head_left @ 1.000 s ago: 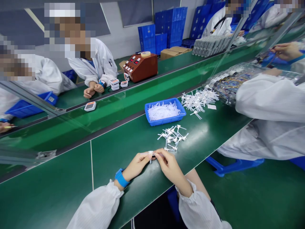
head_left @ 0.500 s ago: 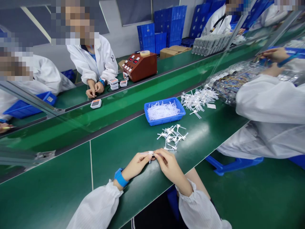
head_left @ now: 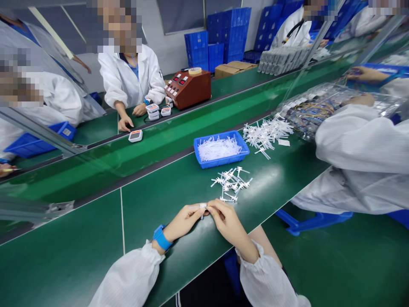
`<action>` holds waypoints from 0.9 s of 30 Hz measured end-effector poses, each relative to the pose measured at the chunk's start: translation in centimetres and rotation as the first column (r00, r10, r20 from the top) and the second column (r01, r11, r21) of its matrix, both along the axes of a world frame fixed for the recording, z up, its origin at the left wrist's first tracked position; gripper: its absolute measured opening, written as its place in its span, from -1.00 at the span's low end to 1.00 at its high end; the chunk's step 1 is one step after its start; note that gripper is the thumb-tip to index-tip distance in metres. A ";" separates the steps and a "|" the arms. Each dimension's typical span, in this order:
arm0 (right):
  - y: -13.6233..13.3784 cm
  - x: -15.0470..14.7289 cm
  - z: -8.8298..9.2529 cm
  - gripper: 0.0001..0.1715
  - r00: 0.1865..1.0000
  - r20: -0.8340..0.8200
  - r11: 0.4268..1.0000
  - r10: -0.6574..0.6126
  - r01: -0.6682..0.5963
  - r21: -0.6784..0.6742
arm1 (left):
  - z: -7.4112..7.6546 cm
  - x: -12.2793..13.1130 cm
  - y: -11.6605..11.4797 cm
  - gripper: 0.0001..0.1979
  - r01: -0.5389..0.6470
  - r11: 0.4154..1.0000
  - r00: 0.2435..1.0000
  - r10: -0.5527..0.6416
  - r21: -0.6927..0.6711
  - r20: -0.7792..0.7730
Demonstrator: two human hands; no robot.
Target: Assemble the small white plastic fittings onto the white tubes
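Observation:
My left hand (head_left: 184,222) and my right hand (head_left: 227,220) meet over the green table, fingertips pinched together. Between them is a small white plastic piece (head_left: 203,206), mostly covered by the fingers; a pale strip end pokes out below. Both hands are closed on it. Just beyond my fingers lies a loose heap of white plastic pieces with translucent strips (head_left: 230,182). Behind that heap stands a blue tray (head_left: 220,162) filled with translucent strips (head_left: 219,148).
A larger pile of white pieces (head_left: 267,133) lies right of the tray, near bagged wired parts (head_left: 315,108) and a co-worker's sleeve (head_left: 361,136). Beyond the table runs a green conveyor (head_left: 172,138) carrying a white device (head_left: 135,136). A brown control box (head_left: 191,88) stands across it.
My hands stay nearly still, both on the white piece. Across the conveyor, the co-worker's hands have moved apart, and the white device has shifted right. Another person has appeared at the far left.

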State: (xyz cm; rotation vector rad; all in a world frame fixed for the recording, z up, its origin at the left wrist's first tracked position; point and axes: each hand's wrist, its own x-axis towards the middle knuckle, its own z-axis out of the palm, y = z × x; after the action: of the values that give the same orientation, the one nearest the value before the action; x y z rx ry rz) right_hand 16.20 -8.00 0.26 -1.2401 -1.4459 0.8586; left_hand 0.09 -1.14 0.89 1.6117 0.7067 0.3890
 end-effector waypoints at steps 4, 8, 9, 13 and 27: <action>-0.1 -0.3 -0.3 -0.74 0.999 -0.018 0.999 -0.041 0.041 0.003 | 0.3 0.2 -0.1 -0.59 -0.010 1.000 1.000 0.010 0.006 -0.004; -0.1 -0.5 -0.7 -0.77 0.992 -0.057 0.993 -0.115 0.115 -0.004 | 0.0 0.5 -0.4 -0.61 -0.093 0.995 0.995 0.094 -0.027 0.039; -0.1 -0.5 -0.8 -0.77 0.991 -0.054 0.992 -0.125 0.124 -0.012 | -0.1 0.5 -0.5 -0.63 -0.139 0.989 0.988 0.142 -0.047 0.066; -0.1 -0.5 -0.9 -0.78 0.989 0.004 0.988 -0.147 0.147 -0.041 | -0.3 0.4 -0.5 -0.72 -0.329 0.944 0.933 0.331 -0.038 0.142; 0.0 -0.8 -1.1 -0.79 0.989 0.038 0.990 -0.142 0.143 -0.008 | -0.3 0.0 -0.7 -0.81 -0.397 0.916 0.908 0.383 0.063 0.169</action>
State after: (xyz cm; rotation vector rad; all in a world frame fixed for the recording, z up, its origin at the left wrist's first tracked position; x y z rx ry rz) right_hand 15.38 -8.03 -0.87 -1.3573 -1.3655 0.7510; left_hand 0.10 -1.82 0.60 1.5056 0.9050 0.8424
